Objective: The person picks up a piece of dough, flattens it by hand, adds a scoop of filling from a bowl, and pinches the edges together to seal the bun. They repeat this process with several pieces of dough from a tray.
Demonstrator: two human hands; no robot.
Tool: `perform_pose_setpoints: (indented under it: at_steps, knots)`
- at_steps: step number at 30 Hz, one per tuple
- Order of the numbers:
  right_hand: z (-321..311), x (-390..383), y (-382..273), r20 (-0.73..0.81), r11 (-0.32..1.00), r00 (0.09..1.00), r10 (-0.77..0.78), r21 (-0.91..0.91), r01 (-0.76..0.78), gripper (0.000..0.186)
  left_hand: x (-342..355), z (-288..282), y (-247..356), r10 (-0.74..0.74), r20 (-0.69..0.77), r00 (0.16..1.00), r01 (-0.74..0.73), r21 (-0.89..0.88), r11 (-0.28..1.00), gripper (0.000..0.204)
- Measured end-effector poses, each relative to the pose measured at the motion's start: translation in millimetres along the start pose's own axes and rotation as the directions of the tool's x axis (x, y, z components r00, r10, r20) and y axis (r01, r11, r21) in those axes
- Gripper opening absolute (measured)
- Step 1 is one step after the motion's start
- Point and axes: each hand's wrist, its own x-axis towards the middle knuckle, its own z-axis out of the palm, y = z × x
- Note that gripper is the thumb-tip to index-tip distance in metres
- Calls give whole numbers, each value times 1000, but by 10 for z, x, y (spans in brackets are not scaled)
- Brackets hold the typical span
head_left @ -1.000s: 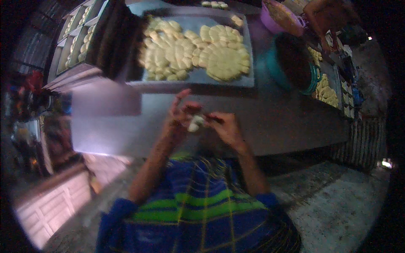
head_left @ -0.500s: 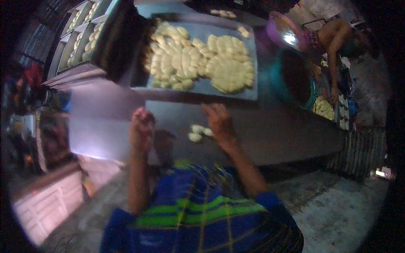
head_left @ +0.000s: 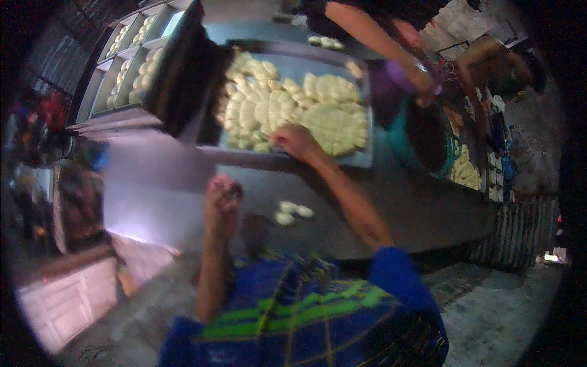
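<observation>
Tray (head_left: pixel 364 160) w/ dough pcs (head_left: pixel 263 113) behind 3 balls (head_left: pixel 304 211) on tbl (head_left: pixel 153 183); boxes (head_left: pixel 99 92) L, tub (head_left: pixel 400 131) R.

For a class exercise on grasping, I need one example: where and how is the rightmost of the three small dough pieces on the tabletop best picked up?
The rightmost dough piece looks oval, lying roughly left to right, so probably pinch its long near and far sides at mid-length. Come from above and the right: the other two pieces crowd its left.
</observation>
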Motion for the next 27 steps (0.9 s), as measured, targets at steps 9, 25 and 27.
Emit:
perform_pose_setpoints:
  at_steps: [9,25,27]
  knots:
    - [-211,-1177,-1135,-83,29,817,570,996,81,32,-152,1536,-280,495,709,503,-743,647,-172,31]
    - [-270,-2521,-767,6,-308,873,488,937,166,38,-152,1891,-1249,-68,757,650,-491,487,722,46]
    - [-622,-2577,-501,-47,-156,838,544,975,156,39,-197,1770,-1166,-179,656,734,-330,574,750,42]
